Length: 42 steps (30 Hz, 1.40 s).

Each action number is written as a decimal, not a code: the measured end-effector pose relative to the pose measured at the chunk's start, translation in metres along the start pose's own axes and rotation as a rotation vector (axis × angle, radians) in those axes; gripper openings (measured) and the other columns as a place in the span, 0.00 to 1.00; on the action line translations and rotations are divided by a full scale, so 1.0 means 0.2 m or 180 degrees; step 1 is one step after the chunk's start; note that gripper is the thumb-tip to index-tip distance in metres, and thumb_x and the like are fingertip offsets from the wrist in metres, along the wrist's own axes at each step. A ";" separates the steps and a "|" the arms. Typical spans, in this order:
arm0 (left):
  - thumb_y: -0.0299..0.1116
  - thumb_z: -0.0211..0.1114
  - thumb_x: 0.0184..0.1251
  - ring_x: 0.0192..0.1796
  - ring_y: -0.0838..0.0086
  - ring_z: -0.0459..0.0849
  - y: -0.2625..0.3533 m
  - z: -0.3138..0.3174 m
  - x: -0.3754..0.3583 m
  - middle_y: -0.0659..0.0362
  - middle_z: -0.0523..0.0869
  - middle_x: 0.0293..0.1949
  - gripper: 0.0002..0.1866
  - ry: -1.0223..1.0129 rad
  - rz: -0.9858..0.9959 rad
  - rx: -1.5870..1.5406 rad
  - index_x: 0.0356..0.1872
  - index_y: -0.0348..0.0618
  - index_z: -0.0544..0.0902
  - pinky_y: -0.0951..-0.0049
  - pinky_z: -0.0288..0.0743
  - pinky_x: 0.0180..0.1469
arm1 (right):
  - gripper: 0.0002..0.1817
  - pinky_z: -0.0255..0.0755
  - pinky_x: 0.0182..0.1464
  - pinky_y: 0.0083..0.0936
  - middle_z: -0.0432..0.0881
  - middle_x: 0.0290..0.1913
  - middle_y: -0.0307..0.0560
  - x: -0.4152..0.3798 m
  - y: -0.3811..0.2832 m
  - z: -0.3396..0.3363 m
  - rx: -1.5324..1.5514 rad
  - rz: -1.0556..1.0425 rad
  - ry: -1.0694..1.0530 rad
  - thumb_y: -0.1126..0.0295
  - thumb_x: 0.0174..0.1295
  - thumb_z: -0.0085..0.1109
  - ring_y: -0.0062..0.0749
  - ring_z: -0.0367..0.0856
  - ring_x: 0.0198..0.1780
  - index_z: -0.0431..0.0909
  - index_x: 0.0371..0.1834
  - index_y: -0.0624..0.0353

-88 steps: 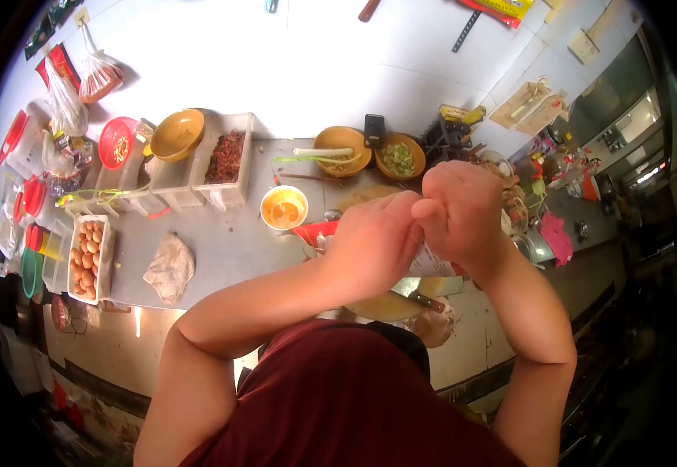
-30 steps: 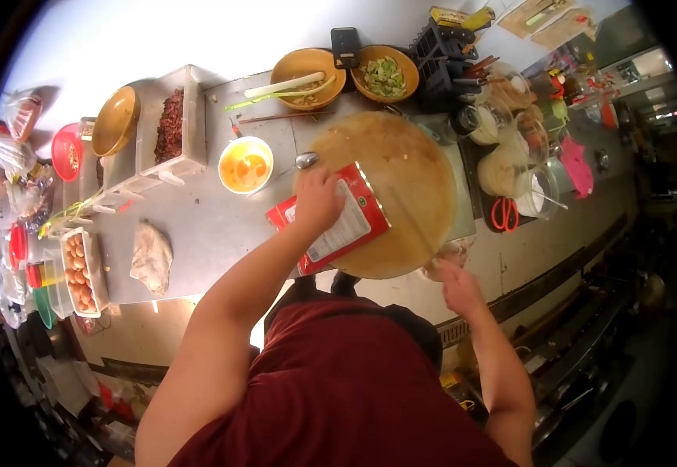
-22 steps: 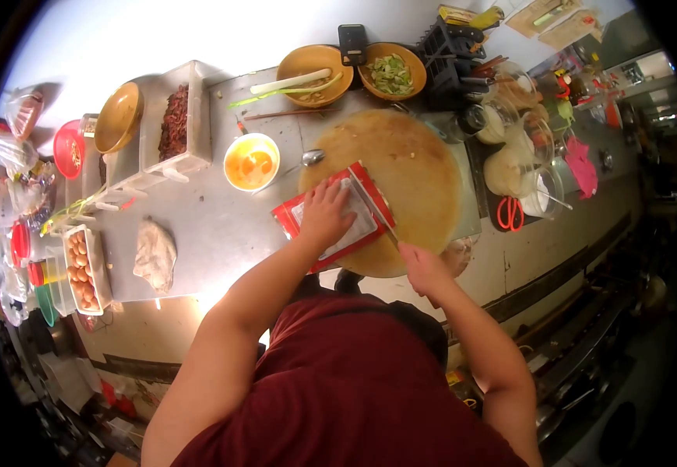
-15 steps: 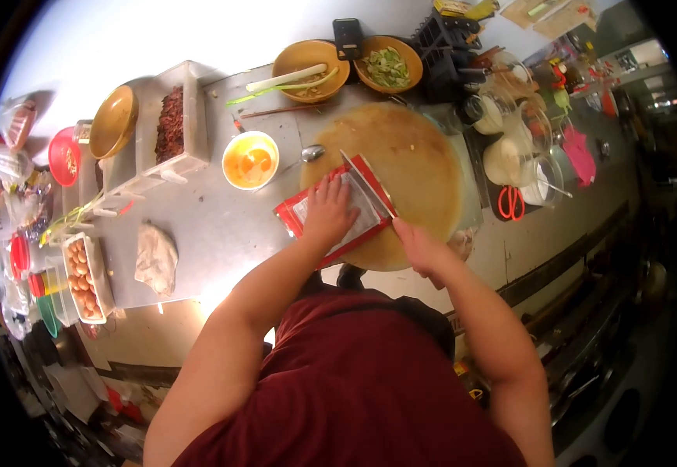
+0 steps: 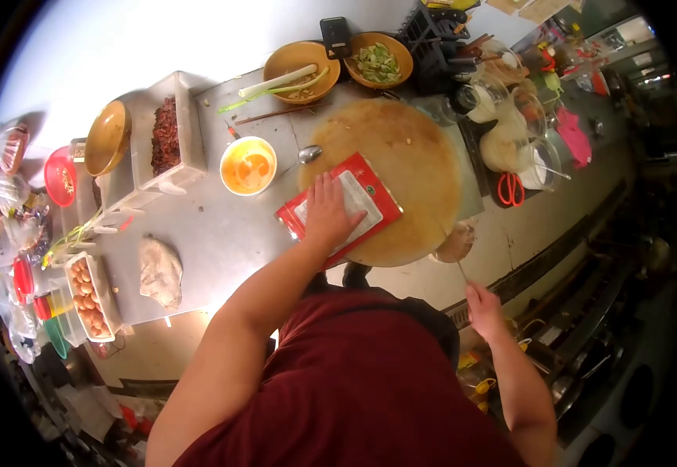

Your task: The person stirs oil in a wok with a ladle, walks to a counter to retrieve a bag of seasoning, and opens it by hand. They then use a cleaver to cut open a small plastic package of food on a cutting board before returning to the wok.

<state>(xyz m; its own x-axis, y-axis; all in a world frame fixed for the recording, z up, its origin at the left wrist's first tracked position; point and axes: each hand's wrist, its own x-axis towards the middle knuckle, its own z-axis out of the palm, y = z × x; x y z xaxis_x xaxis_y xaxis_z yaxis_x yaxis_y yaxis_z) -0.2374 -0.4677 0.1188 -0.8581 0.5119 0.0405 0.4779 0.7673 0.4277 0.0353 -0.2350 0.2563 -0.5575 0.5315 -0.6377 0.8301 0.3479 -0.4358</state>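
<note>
My left hand (image 5: 329, 212) lies flat with fingers spread on a red package (image 5: 377, 198) that has a pale printed panel. The package rests on the near left part of a round cutting board (image 5: 424, 163). Off the board's near right side, my right hand (image 5: 483, 307) is closed round the handle of a knife (image 5: 461, 263), its blade seen almost edge-on and pointing up toward the board. A metal spoon (image 5: 309, 154) lies at the board's left edge, beside a white bowl of cracked eggs (image 5: 249, 166).
At the back stand a bowl with a leek (image 5: 291, 74), a bowl of chopped greens (image 5: 377, 64) and a phone (image 5: 336, 37). Red scissors (image 5: 511, 189) and several jars (image 5: 506, 144) are to the right. A cloth (image 5: 159, 272) and an egg tray (image 5: 89, 298) are left.
My right hand has drawn the knife off the package, right and toward me, past the board's edge. My left hand stays on the package.
</note>
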 end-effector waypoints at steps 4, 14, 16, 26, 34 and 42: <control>0.53 0.63 0.60 0.74 0.48 0.53 0.01 -0.02 -0.01 0.38 0.59 0.70 0.39 -0.0156 0.0236 0.0081 0.68 0.39 0.64 0.49 0.46 0.73 | 0.23 0.74 0.44 0.42 0.82 0.41 0.54 0.35 -0.11 0.17 -0.1197 -0.1389 0.1455 0.60 0.63 0.57 0.53 0.80 0.42 0.71 0.61 0.53; 0.34 0.62 0.47 0.73 0.55 0.56 0.16 -0.04 0.20 0.46 0.68 0.66 0.22 -0.1058 0.1523 0.0550 0.48 0.49 0.84 0.46 0.41 0.74 | 0.17 0.72 0.46 0.44 0.77 0.40 0.53 0.82 -0.38 0.45 -0.1585 -0.2361 0.1808 0.61 0.60 0.58 0.52 0.76 0.45 0.76 0.51 0.53; 0.33 0.61 0.48 0.69 0.57 0.62 0.18 -0.09 0.24 0.48 0.72 0.61 0.19 -0.1140 0.1674 0.0552 0.45 0.49 0.85 0.47 0.44 0.74 | 0.14 0.73 0.47 0.45 0.78 0.44 0.55 0.82 -0.52 0.51 -0.0868 -0.2270 0.1158 0.61 0.60 0.58 0.55 0.77 0.45 0.77 0.44 0.58; 0.27 0.55 0.56 0.52 0.65 0.77 0.09 -0.29 0.14 0.61 0.81 0.39 0.13 -0.1304 0.2688 0.0501 0.40 0.51 0.83 0.56 0.56 0.70 | 0.15 0.75 0.39 0.36 0.83 0.31 0.56 0.91 -0.69 0.54 -0.0258 -0.1502 -0.0102 0.63 0.57 0.64 0.49 0.82 0.35 0.77 0.41 0.60; 0.31 0.58 0.51 0.43 0.70 0.78 0.04 -0.47 -0.08 0.63 0.78 0.35 0.12 -0.0144 0.3179 0.0347 0.39 0.49 0.80 0.65 0.68 0.53 | 0.10 0.74 0.44 0.43 0.83 0.36 0.57 0.58 -0.86 0.47 -0.0237 -0.2098 0.0340 0.66 0.57 0.60 0.51 0.82 0.42 0.75 0.37 0.60; 0.31 0.60 0.48 0.38 0.72 0.77 0.05 -0.45 -0.21 0.64 0.77 0.34 0.13 0.0472 0.3050 -0.0012 0.38 0.49 0.80 0.70 0.68 0.42 | 0.06 0.74 0.40 0.42 0.83 0.34 0.55 0.47 -0.95 0.49 -0.1952 -0.3271 -0.0531 0.69 0.55 0.57 0.50 0.81 0.38 0.80 0.29 0.60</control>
<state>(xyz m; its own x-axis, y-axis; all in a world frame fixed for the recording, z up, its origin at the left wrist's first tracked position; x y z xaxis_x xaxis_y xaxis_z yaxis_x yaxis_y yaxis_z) -0.2125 -0.5157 0.2026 -0.1199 0.8652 0.4869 0.9864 0.0485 0.1569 -0.1760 -0.3267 0.2174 -0.9170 -0.2989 -0.2643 -0.1600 0.8823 -0.4426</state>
